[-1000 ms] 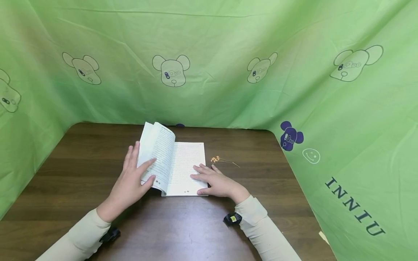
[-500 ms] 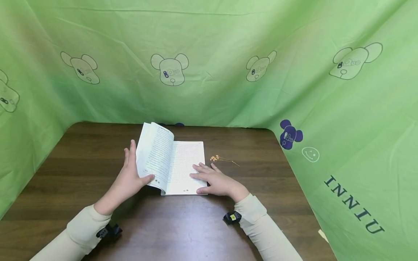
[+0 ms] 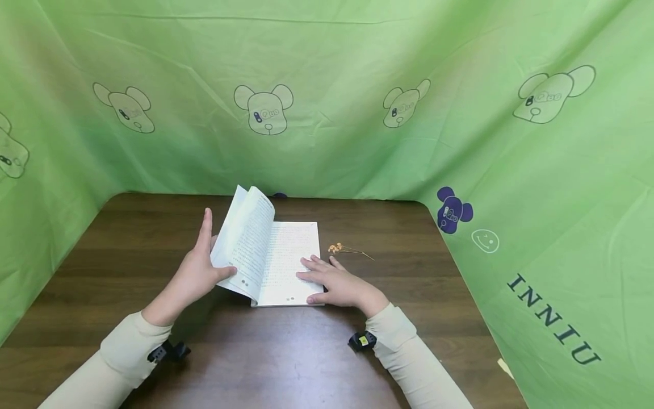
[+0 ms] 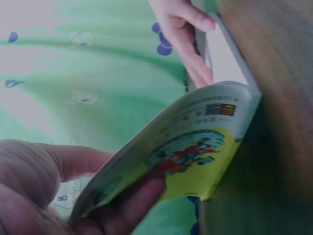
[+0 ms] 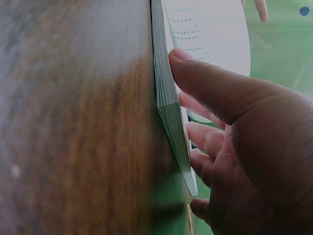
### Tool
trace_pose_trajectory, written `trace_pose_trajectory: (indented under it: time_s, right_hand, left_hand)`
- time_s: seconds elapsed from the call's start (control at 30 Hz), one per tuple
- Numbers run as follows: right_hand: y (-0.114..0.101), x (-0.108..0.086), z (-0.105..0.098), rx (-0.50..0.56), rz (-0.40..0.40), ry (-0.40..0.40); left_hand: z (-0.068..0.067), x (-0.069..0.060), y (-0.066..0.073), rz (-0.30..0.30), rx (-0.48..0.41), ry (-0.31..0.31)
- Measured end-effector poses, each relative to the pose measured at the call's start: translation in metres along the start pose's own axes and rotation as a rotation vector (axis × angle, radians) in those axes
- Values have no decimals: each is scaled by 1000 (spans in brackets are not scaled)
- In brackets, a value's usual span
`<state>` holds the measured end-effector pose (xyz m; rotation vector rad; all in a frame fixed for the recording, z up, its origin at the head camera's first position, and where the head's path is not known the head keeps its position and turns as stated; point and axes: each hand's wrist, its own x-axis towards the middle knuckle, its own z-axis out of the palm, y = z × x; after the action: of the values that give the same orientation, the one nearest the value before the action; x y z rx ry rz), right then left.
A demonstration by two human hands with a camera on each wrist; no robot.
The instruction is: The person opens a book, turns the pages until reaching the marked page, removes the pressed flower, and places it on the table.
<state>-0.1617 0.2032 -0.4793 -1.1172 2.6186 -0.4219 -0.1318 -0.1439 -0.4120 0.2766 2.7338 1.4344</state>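
An open book (image 3: 286,241) lies on the wooden table, its left part lifted and tilted up, its right part flat. My left hand (image 3: 193,274) holds the raised part at its left edge, thumb on the printed page and fingers behind the cover. The left wrist view shows a finger against the yellow illustrated cover (image 4: 217,169). Across the right page, my right hand (image 3: 343,287) rests with fingers spread. In the right wrist view, its thumb (image 5: 205,81) lies at the edge of the thick page block (image 5: 165,73).
A dried yellow flower sprig (image 3: 336,247) lies right of the book, beyond the right hand. Green cloth (image 3: 327,153) with bear drawings hangs around the table (image 3: 286,352). A small pale piece (image 3: 505,368) sits at the table's right edge.
My left fingers have slid from the front of the left pages to behind the cover, the thumb staying in front. The left part now stands a little steeper. My right hand stays put.
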Motion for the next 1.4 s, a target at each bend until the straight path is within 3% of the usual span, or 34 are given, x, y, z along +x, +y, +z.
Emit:
trace_pose_trajectory:
  time_s: [0.27, 0.47, 0.6, 0.87, 1.03, 1.23, 1.4]
  right_hand:
    - [-2, 0, -1, 8, 4, 9]
    - [-4, 1, -1, 13, 28, 21]
    - [-6, 3, -1, 5, 42, 28]
    - [-8, 6, -6, 36, 48, 41]
    - [-9, 7, -15, 115, 56, 85]
    - [-9, 14, -32, 274, 120, 169]
    - [-7, 25, -48, 428, 188, 231]
  left_hand:
    - [-2, 6, 7, -48, -147, -40]
    - [7, 9, 6, -109, -324, -78]
    - [14, 9, 6, -118, -394, -87]
    - [24, 10, 7, -101, -404, -111]
    - [29, 12, 5, -77, -407, -125]
    - [33, 13, 7, -54, -426, -156]
    - [36, 14, 12, -44, -360, -170]
